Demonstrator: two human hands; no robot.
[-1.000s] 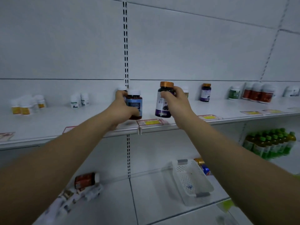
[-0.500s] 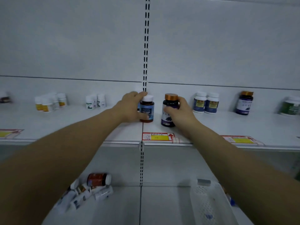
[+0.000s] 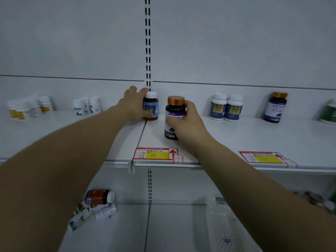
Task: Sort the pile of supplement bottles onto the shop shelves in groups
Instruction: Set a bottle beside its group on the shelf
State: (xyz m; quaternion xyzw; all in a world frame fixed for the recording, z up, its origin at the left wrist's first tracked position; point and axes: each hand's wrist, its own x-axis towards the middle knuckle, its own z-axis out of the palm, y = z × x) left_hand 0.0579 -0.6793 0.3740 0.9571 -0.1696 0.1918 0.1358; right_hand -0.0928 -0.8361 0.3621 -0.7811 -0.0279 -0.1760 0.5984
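Gripping a blue bottle (image 3: 151, 106) upright at the back of the shelf (image 3: 236, 137), behind the price tag (image 3: 154, 154), the left hand (image 3: 133, 105) curls round its side. The right hand (image 3: 186, 123) wraps a copper-capped bottle (image 3: 175, 113) standing just behind the tag. Below-left of the tag, the pile (image 3: 94, 206) lies on the lower shelf (image 3: 131, 233).

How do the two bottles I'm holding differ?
The white-capped bottle in your left hand has a blue label; the copper-capped bottle in your right hand has a purple one. The white-capped bottle stands farther back than the copper-capped bottle. Both are upright on the shelf.
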